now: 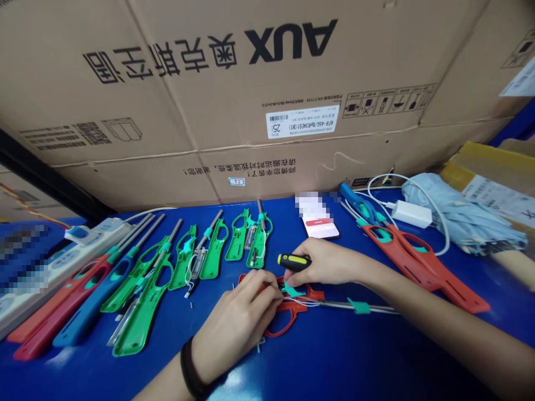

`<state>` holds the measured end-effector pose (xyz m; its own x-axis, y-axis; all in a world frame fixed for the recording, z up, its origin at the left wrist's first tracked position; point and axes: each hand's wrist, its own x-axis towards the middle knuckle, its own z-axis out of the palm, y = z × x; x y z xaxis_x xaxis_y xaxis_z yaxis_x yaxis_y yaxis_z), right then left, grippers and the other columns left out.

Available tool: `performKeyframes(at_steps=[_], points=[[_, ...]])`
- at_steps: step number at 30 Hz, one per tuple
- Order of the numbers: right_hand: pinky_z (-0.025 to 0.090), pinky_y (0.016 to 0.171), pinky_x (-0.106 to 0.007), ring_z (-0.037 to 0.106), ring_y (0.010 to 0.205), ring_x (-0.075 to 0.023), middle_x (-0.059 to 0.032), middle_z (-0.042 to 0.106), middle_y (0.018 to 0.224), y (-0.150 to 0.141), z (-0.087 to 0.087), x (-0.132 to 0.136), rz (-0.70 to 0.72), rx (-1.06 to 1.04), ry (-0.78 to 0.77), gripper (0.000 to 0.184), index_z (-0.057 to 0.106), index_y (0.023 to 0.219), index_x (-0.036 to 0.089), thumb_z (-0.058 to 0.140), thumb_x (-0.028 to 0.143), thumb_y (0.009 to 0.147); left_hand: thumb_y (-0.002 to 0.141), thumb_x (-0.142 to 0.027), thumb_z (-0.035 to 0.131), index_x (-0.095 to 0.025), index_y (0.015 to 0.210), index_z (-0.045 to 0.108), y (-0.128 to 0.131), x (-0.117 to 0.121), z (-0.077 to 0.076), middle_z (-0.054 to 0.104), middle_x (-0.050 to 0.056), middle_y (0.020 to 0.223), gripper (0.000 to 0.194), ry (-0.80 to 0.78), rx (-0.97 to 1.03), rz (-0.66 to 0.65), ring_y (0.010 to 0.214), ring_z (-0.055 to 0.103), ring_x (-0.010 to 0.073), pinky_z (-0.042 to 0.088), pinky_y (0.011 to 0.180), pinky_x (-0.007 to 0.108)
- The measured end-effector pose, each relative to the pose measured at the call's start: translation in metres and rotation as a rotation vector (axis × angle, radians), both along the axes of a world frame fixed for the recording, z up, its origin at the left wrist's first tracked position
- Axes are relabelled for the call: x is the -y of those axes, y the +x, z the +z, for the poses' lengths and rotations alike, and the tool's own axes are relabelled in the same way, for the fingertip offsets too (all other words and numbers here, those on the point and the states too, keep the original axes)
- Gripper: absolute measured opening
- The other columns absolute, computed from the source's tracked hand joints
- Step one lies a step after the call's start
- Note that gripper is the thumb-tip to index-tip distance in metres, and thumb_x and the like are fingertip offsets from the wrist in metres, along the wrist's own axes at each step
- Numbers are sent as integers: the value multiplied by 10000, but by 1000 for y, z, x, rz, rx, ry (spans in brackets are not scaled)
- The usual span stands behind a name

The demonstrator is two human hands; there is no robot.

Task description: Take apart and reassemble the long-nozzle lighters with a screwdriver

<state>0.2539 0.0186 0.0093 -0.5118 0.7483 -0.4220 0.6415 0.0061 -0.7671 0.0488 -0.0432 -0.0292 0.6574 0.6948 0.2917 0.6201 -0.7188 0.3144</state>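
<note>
My right hand (328, 262) is closed around a screwdriver (292, 262) with a black and yellow handle. Its fingertips reach down to the teal trigger (295, 291) of an opened red gas lighter (297, 307). Curled over the left part of that lighter is my left hand (238, 317), which wears a black band at the wrist; its fingertips and what they press are partly hidden. White wires and a metal tube (378, 308) with a teal piece on it run right from the red casing, passing under my right forearm.
Opened green lighters (144, 312) lie at left, beside whole red and blue lighters (94, 312) and a power strip (54, 264). Toward the back are a phone (320, 223) and a large cardboard box (234, 111). Red lighters (418, 262), a white charger (412, 214) and a light-blue umbrella (460, 217) are at right.
</note>
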Motion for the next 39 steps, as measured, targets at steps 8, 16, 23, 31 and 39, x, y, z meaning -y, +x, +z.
performKeyframes(at_steps=[8,16,23,31,39], points=[[377,509,-182,504,549,-89,18,606,633,-4,-1,3,-72,-7,3,195,709,827,143,653,191,647,943,-163,414,-187,948,575,0,-1,1,563,66,988,163,-20,19,-16,851,566,177,543,698,300],[356,495,-191,521,567,-104,29,608,633,-2,2,4,-42,18,22,170,680,759,156,691,204,596,891,-293,534,-226,1002,588,3,2,1,560,57,1058,141,-80,15,67,861,586,183,536,647,295],[411,550,-192,547,596,-105,17,628,676,-1,-2,0,-16,-34,-40,214,674,824,158,681,206,615,902,-239,482,-228,927,601,5,-1,2,559,46,1014,122,-108,27,114,862,580,173,504,641,270],[405,537,-198,521,562,-100,24,610,641,-1,-6,0,3,-49,-64,209,670,813,157,677,206,610,878,-227,504,-238,900,573,5,0,7,536,29,1053,73,-175,22,134,899,578,178,499,662,284],[409,560,-201,511,567,-99,22,613,641,-3,-6,1,1,-56,-77,189,684,792,155,687,222,615,919,-224,441,-217,919,545,4,1,5,548,46,1038,104,-93,4,62,893,579,169,501,614,242]])
